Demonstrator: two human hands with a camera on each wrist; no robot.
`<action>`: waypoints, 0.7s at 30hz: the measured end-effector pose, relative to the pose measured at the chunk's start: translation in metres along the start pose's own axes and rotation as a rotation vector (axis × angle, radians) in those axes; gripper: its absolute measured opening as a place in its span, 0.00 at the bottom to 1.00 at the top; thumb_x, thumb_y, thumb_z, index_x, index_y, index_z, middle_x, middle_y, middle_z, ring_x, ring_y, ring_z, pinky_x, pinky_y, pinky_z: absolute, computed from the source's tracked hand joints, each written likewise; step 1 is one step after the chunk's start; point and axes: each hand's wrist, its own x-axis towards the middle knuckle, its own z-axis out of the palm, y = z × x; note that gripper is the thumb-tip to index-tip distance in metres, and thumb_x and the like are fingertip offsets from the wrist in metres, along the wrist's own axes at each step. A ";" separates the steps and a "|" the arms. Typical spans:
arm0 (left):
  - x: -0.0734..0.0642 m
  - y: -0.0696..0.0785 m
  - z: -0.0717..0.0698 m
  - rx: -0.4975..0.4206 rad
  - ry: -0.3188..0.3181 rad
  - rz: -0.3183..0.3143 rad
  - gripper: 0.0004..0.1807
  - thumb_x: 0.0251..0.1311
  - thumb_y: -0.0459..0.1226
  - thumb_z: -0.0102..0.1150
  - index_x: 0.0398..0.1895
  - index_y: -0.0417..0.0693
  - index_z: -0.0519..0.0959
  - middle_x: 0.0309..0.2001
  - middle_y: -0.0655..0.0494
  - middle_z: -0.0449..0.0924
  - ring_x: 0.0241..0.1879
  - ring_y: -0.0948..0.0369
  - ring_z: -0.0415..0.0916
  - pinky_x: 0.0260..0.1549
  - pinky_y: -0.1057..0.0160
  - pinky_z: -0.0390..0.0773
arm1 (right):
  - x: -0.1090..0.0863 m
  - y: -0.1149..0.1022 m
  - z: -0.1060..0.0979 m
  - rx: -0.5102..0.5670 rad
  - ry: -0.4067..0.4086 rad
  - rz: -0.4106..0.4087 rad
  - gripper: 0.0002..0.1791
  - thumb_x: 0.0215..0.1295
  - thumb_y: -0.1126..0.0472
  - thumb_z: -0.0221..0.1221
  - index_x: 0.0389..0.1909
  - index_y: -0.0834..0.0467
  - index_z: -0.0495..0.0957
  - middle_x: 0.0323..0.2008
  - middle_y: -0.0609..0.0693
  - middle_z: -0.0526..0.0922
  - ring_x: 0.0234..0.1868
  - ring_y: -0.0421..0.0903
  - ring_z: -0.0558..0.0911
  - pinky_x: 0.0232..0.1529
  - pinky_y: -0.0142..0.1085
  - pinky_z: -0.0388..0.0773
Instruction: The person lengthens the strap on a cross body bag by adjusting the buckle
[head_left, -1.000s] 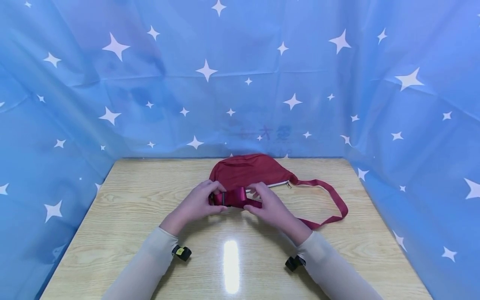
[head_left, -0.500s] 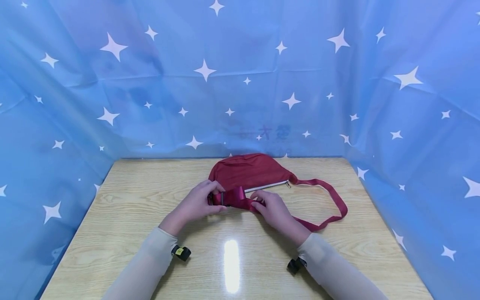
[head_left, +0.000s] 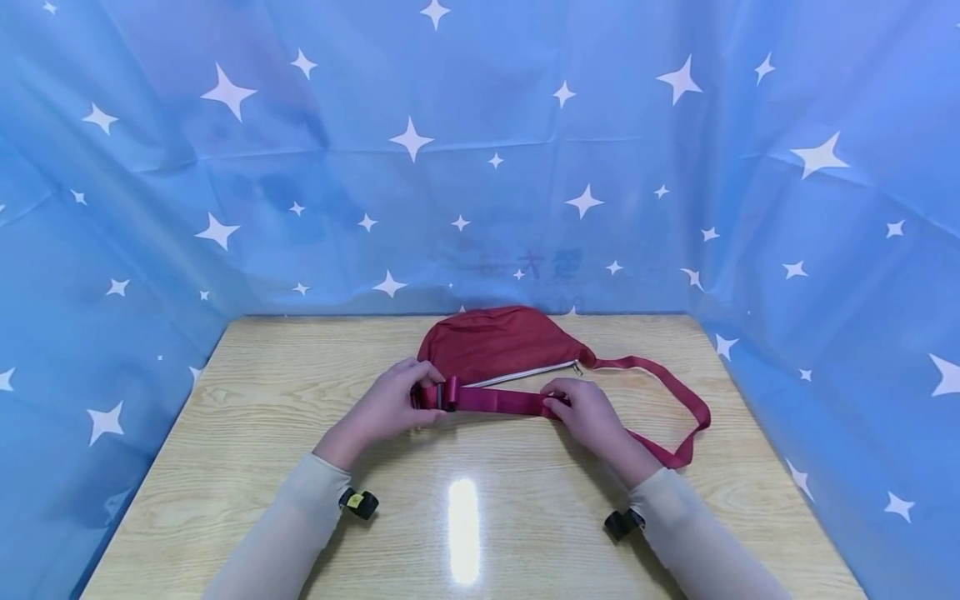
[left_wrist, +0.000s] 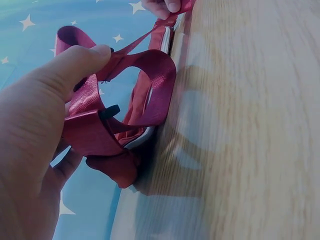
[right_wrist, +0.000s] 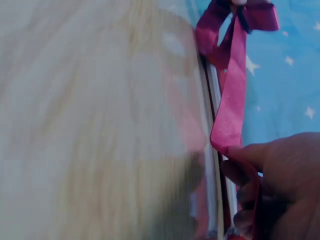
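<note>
A dark red waist bag (head_left: 502,342) lies near the table's back edge, its silver zipper (head_left: 525,373) along the front. My left hand (head_left: 390,408) pinches the strap's black slider (head_left: 444,395) at the bag's left end; in the left wrist view the thumb presses near it and the strap (left_wrist: 162,82) loops through. My right hand (head_left: 592,417) pinches the strap between thumb and fingers, farther right. Between the hands the strap (head_left: 502,402) runs nearly straight, and in the right wrist view the strap (right_wrist: 232,100) stretches from the right fingers toward the left hand.
The wood-grain table (head_left: 300,358) carries a bright light reflection at the front middle. Blue cloth with white stars (head_left: 480,167) hangs around the back and sides. On the right, a loose strap loop (head_left: 693,400) lies on the table. Small black cameras sit on both wrists.
My right hand has moved right with the strap, drawing out the length between the hands. The folded loop near the slider has shrunk, and the loose loop shifted right. The left hand stays nearly still.
</note>
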 end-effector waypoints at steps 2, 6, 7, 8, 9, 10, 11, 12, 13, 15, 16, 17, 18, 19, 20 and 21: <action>0.000 0.000 0.000 0.004 0.003 0.004 0.26 0.57 0.41 0.88 0.54 0.56 0.82 0.43 0.63 0.77 0.44 0.61 0.75 0.46 0.55 0.81 | -0.001 0.003 -0.001 -0.027 -0.002 0.010 0.07 0.73 0.64 0.73 0.49 0.55 0.91 0.44 0.49 0.91 0.43 0.47 0.87 0.50 0.51 0.86; 0.000 0.000 0.001 0.012 0.008 0.011 0.25 0.57 0.42 0.88 0.55 0.56 0.83 0.43 0.63 0.77 0.44 0.61 0.75 0.46 0.55 0.81 | 0.003 -0.005 0.002 -0.020 -0.008 0.007 0.11 0.74 0.60 0.72 0.53 0.58 0.89 0.43 0.49 0.90 0.42 0.47 0.86 0.49 0.50 0.85; 0.000 0.000 0.001 0.013 0.008 0.012 0.25 0.57 0.42 0.88 0.55 0.56 0.83 0.44 0.63 0.77 0.45 0.61 0.75 0.46 0.55 0.81 | 0.004 -0.008 0.004 -0.013 -0.011 0.002 0.13 0.75 0.59 0.72 0.55 0.59 0.89 0.44 0.49 0.90 0.43 0.47 0.86 0.50 0.51 0.85; 0.000 0.000 0.001 0.015 0.009 0.013 0.25 0.58 0.42 0.87 0.55 0.56 0.83 0.44 0.63 0.77 0.45 0.61 0.76 0.46 0.55 0.81 | 0.006 -0.013 0.006 -0.004 -0.018 -0.007 0.15 0.75 0.58 0.72 0.57 0.60 0.88 0.45 0.50 0.90 0.44 0.48 0.87 0.51 0.51 0.85; 0.000 0.000 0.001 0.016 0.008 0.015 0.25 0.57 0.42 0.88 0.55 0.55 0.83 0.44 0.62 0.77 0.45 0.61 0.76 0.46 0.55 0.81 | 0.008 -0.017 0.008 0.004 -0.024 -0.021 0.16 0.75 0.58 0.72 0.58 0.61 0.87 0.47 0.51 0.90 0.46 0.49 0.87 0.53 0.53 0.85; 0.000 0.001 0.001 0.017 0.008 0.015 0.25 0.58 0.43 0.88 0.55 0.55 0.83 0.44 0.62 0.77 0.45 0.61 0.76 0.47 0.55 0.82 | 0.011 -0.022 0.012 0.009 -0.033 -0.036 0.18 0.76 0.57 0.71 0.60 0.61 0.87 0.49 0.52 0.90 0.49 0.50 0.88 0.56 0.54 0.84; 0.000 0.001 0.001 0.018 0.008 0.015 0.25 0.57 0.43 0.88 0.55 0.55 0.83 0.44 0.62 0.77 0.45 0.61 0.76 0.47 0.55 0.82 | 0.013 -0.027 0.015 0.010 -0.044 -0.050 0.19 0.76 0.56 0.71 0.61 0.61 0.86 0.51 0.53 0.90 0.51 0.51 0.88 0.57 0.54 0.84; 0.000 0.001 0.001 0.020 0.008 0.015 0.26 0.57 0.43 0.88 0.55 0.55 0.83 0.44 0.62 0.77 0.45 0.61 0.76 0.48 0.55 0.82 | 0.016 -0.033 0.018 0.012 -0.054 -0.067 0.20 0.76 0.56 0.72 0.62 0.61 0.86 0.52 0.53 0.90 0.53 0.51 0.88 0.59 0.54 0.84; 0.000 0.001 0.001 0.020 0.008 0.015 0.26 0.57 0.43 0.88 0.55 0.55 0.83 0.44 0.62 0.77 0.45 0.61 0.76 0.48 0.54 0.82 | 0.018 -0.038 0.021 0.012 -0.066 -0.084 0.20 0.75 0.55 0.72 0.62 0.60 0.86 0.53 0.53 0.90 0.53 0.51 0.87 0.59 0.54 0.83; 0.001 0.001 0.001 0.021 0.009 0.016 0.26 0.57 0.43 0.88 0.55 0.55 0.83 0.44 0.62 0.78 0.45 0.61 0.76 0.48 0.54 0.82 | 0.023 -0.049 0.028 0.013 -0.084 -0.115 0.20 0.75 0.55 0.72 0.62 0.58 0.86 0.54 0.52 0.89 0.52 0.49 0.87 0.59 0.52 0.83; 0.001 0.001 0.002 0.021 0.008 0.017 0.26 0.57 0.43 0.88 0.55 0.55 0.83 0.44 0.62 0.78 0.45 0.61 0.76 0.48 0.54 0.82 | 0.025 -0.053 0.032 0.018 -0.090 -0.130 0.19 0.75 0.55 0.72 0.62 0.57 0.86 0.53 0.51 0.89 0.51 0.48 0.86 0.57 0.51 0.84; 0.002 0.001 0.002 0.021 0.008 0.019 0.26 0.57 0.43 0.88 0.55 0.56 0.83 0.44 0.62 0.78 0.45 0.61 0.76 0.48 0.54 0.82 | 0.027 -0.057 0.035 0.020 -0.090 -0.144 0.18 0.75 0.56 0.72 0.61 0.56 0.86 0.51 0.50 0.89 0.49 0.47 0.86 0.55 0.50 0.84; 0.002 0.001 0.003 0.020 0.008 0.021 0.26 0.58 0.43 0.88 0.55 0.56 0.82 0.44 0.62 0.78 0.45 0.61 0.76 0.48 0.54 0.82 | 0.027 -0.061 0.037 0.027 -0.088 -0.156 0.17 0.76 0.56 0.72 0.61 0.55 0.86 0.51 0.49 0.90 0.47 0.46 0.85 0.53 0.49 0.84; 0.002 0.000 0.003 0.019 0.007 0.024 0.26 0.58 0.43 0.88 0.55 0.56 0.82 0.44 0.62 0.78 0.45 0.61 0.77 0.48 0.55 0.82 | 0.028 -0.064 0.039 0.034 -0.081 -0.165 0.15 0.76 0.57 0.72 0.60 0.53 0.87 0.51 0.48 0.90 0.47 0.45 0.85 0.53 0.48 0.84; 0.003 0.000 0.003 0.019 0.006 0.026 0.26 0.58 0.44 0.87 0.55 0.56 0.82 0.44 0.62 0.78 0.45 0.61 0.77 0.48 0.55 0.82 | 0.028 -0.066 0.041 0.046 -0.070 -0.173 0.14 0.76 0.59 0.72 0.59 0.53 0.87 0.51 0.48 0.90 0.46 0.45 0.86 0.52 0.47 0.84; 0.003 0.000 0.003 0.019 0.006 0.027 0.26 0.58 0.44 0.87 0.55 0.56 0.82 0.44 0.63 0.78 0.45 0.62 0.77 0.48 0.55 0.82 | 0.028 -0.067 0.041 0.060 -0.058 -0.180 0.13 0.76 0.60 0.71 0.58 0.52 0.87 0.51 0.48 0.90 0.47 0.45 0.86 0.53 0.47 0.85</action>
